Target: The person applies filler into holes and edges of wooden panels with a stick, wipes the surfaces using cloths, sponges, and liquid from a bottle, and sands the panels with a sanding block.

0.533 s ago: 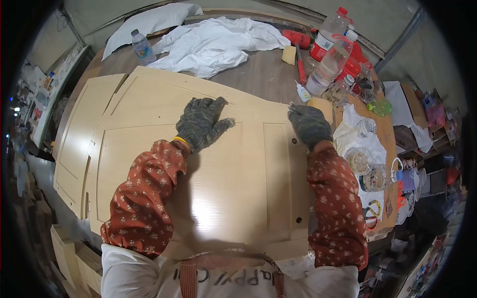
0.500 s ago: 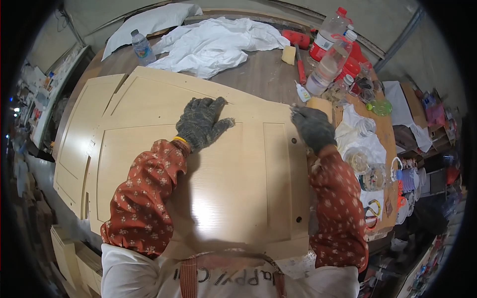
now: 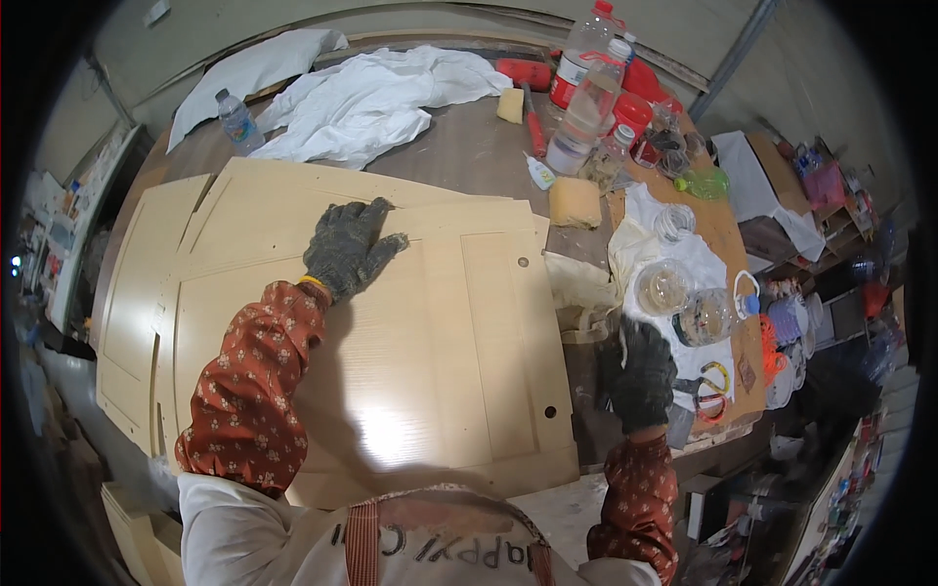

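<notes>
A large cream-coloured panel (image 3: 391,356) with grooved rectangles lies in front of me on top of other such panels (image 3: 137,283). My left hand (image 3: 350,252), in a dark grey knit glove, rests on its upper middle part with the fingers spread. Two round holes show near the panel's right side. My right hand (image 3: 640,379), gloved the same way, is apart from the panel, off its right edge and next to a pair of scissors (image 3: 711,391). Its fingers are dark and blurred, so whatever may be in them cannot be made out. Ahead of it lies an off-white cloth (image 3: 581,285).
A yellow sponge block (image 3: 575,203), a small white tube (image 3: 539,173) and a red-handled mallet (image 3: 533,122) lie beyond the panel. Tall plastic bottles (image 3: 586,107) stand at the far right. Clear jars (image 3: 664,287) sit on white cloth. A crumpled white sheet (image 3: 376,103) covers the back.
My right hand has left the panel's upper right edge and come back towards me, to the right of the panel. My left hand stays flat on the panel. The whole view has shifted.
</notes>
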A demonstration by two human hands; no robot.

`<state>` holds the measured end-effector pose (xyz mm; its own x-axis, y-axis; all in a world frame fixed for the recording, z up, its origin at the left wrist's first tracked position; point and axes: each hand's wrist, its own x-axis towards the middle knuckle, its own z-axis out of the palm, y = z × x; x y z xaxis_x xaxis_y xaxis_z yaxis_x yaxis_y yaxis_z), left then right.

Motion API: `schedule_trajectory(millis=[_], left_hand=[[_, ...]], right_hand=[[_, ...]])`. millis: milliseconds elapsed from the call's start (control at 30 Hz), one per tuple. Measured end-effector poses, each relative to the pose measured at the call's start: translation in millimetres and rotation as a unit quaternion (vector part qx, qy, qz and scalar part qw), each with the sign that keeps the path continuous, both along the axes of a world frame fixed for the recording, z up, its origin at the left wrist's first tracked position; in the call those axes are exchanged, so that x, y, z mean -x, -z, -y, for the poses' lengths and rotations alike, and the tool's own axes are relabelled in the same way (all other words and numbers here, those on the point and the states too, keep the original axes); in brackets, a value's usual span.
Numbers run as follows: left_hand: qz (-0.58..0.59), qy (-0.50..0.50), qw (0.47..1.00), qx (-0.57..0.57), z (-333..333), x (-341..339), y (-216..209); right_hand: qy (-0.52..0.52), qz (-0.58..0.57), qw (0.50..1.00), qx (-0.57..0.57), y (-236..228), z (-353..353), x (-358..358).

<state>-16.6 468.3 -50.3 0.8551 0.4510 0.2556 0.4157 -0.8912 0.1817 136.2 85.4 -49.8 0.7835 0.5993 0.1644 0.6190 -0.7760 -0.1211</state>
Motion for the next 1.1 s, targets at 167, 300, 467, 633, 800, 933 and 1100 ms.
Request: schedule_trajectory(millis=[167,300,467,633,800,933,1100], left_hand=[[0.003,0.01,1.0,0.014,3.6,-2.3,-2.6],[0.005,0.015,1.0,0.004,3.1,-3.4,-1.7],[0.022,0.005,1.0,-0.007,1.4,0.4,1.3],[0.005,0.0,1.0,-0.01,0.9,-1.8,2.4],[0.049,0.018,0.999,-0.017,2.2,-0.7,1.7],[0.042,0.03,0.998,0.022,0.5,-2.7,3.1],[0.035,0.02,0.999,-0.008,-4.3,1.5,7.7]], right_hand=[[-0.135,0.076,0.969,-0.192,42.3,-47.3,-37.6],[-0.096,-0.005,0.985,-0.146,69.9,-68.8,-82.9],[-0.031,-0.191,0.91,-0.368,-12.6,-75.6,-64.2],[-0.343,0.029,0.918,-0.196,3.4,-100.2,-0.6],[-0.146,0.177,0.965,-0.127,29.6,-192.9,-75.1],[-0.064,0.013,0.973,-0.221,-9.6,-204.4,-102.9],[-0.183,0.004,0.976,-0.12,-19.4,-174.9,-49.9]])
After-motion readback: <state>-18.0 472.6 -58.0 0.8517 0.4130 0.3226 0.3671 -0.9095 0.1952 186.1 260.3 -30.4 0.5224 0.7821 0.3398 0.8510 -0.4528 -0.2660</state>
